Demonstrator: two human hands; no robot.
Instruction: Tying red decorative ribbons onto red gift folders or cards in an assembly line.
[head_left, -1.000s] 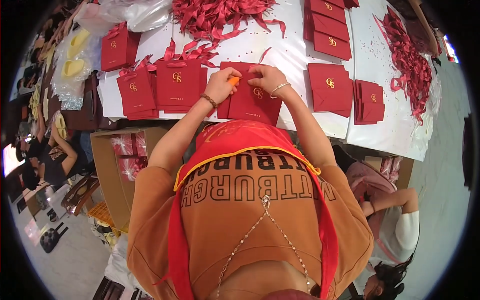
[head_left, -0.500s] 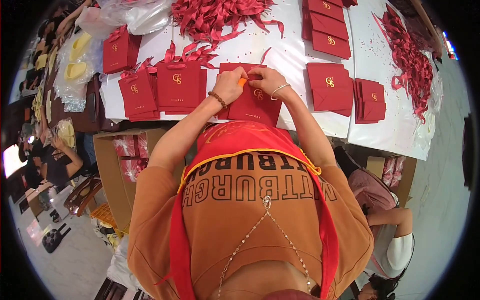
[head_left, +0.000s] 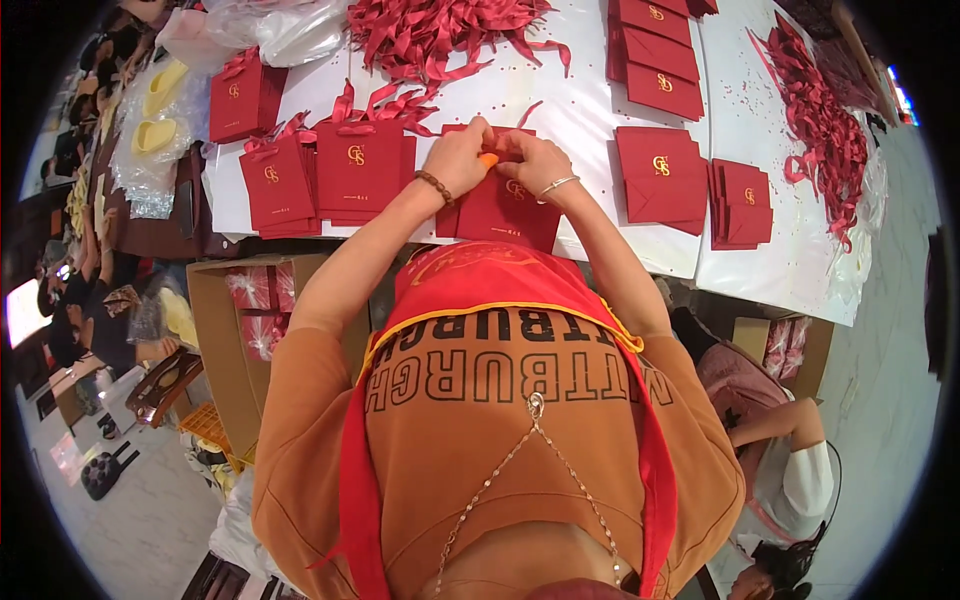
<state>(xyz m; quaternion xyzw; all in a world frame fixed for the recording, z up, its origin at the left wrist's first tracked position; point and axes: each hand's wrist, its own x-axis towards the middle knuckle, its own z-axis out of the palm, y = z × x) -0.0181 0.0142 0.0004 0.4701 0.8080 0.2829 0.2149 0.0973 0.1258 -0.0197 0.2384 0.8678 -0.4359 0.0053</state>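
Containers first: an open cardboard box (head_left: 225, 370), left of the person, holds red packages (head_left: 250, 288) in clear wrap; a second carton (head_left: 820, 360), to the right, holds similar wrapped packets (head_left: 796, 345). A yellow crate (head_left: 205, 425) stands lower left. The red paper bag (head_left: 510, 212) being handled lies flat at the near edge of the table (head_left: 590, 95), directly before the person, partly over another red bag. The left hand (head_left: 458, 165) is closed on a small orange piece (head_left: 488, 160), kind unclear, at the bag's upper part. The right hand (head_left: 537, 165) has its fingers bent against the bag's top; whether it grips anything cannot be told. A ribbon (head_left: 530, 114) end projects above the bag. The white surface bears handled bags (head_left: 357, 180) to the left, a flat stack (head_left: 660, 178) and smaller bags (head_left: 741, 205) to the right, a large ribbon heap (head_left: 440, 35) at the far side, and another heap (head_left: 818, 125) at far right. Small red specks are scattered there. Pale yellow items (head_left: 153, 137) lie in clear plastic at upper left. A co-worker with a white sleeve (head_left: 807, 482) is at lower right; others are at left, above a pale floor (head_left: 130, 540). Compared with one second ago, the left hand and orange piece are closer to the right hand; the bag and neighbouring stacks remain in place.
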